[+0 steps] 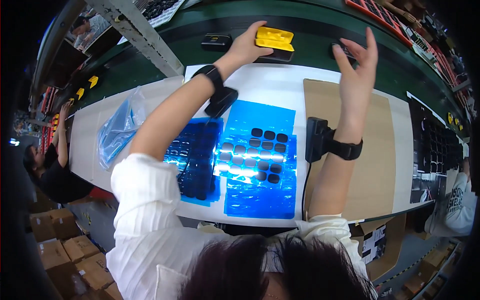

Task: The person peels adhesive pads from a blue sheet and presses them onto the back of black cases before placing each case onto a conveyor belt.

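Observation:
My left hand (247, 46) reaches to the far green belt and grips a small hinged case (274, 39), its lid raised to show a bright yellow inside above a black outer shell. Just left of that hand a closed black case (216, 42) lies on the belt. My right hand (361, 62) is over the belt's near edge with thumb and fingers spread. Partly hidden behind its fingers is another black case (342, 49); whether they touch is unclear. On the table before me, rounded black pads (269, 135) sit on a shiny blue film sheet (260, 200).
A clear plastic bag (121, 129) with blue film lies at left, a brown cardboard sheet (350, 190) at right. The green belt (300, 25) runs across the far side, beneath a metal post (140, 37). Co-workers sit left and right. Cardboard boxes (62, 223) stand on the floor.

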The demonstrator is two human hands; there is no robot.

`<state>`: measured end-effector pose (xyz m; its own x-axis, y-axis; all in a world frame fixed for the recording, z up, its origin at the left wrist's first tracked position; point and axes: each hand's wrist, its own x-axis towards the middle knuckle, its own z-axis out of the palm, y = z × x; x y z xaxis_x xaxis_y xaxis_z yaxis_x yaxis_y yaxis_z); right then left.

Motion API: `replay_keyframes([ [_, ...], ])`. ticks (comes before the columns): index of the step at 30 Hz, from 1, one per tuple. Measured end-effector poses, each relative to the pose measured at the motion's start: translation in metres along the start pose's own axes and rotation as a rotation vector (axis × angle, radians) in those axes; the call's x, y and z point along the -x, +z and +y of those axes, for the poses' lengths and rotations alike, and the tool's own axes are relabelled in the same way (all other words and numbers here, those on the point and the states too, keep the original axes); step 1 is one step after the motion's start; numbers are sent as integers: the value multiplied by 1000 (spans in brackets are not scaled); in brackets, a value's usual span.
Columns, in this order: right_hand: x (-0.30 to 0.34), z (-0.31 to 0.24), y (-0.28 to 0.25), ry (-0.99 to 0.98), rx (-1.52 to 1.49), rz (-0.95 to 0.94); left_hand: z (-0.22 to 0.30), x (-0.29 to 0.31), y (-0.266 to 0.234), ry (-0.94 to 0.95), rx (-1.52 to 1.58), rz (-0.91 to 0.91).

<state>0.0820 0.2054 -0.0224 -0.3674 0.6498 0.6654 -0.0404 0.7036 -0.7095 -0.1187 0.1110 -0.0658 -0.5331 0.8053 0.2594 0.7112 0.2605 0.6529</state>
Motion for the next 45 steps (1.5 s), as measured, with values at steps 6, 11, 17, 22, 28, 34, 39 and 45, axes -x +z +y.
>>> replay_keyframes([
  [6,-2,-13,-16,175,-314,29,-41,-33,27,129,-272,-101],
  [11,-3,-30,-14,260,-344,-4,-72,-49,-33,314,-1120,-110],
  [17,0,-27,-6,170,-415,-113,-135,-55,-81,-90,-1181,-382],
  [22,0,-27,-9,131,-326,-137,-165,-53,-100,-236,-980,-295],
  [28,-3,-24,-22,45,-255,-228,-52,-49,-102,-217,-834,-48],
  [34,4,-68,-34,250,-625,-270,55,33,-96,186,110,-44],
  [39,25,-85,-29,281,-718,-327,113,86,-88,126,461,-114],
  [45,34,-87,-27,284,-733,-340,124,99,-92,196,386,-97],
])
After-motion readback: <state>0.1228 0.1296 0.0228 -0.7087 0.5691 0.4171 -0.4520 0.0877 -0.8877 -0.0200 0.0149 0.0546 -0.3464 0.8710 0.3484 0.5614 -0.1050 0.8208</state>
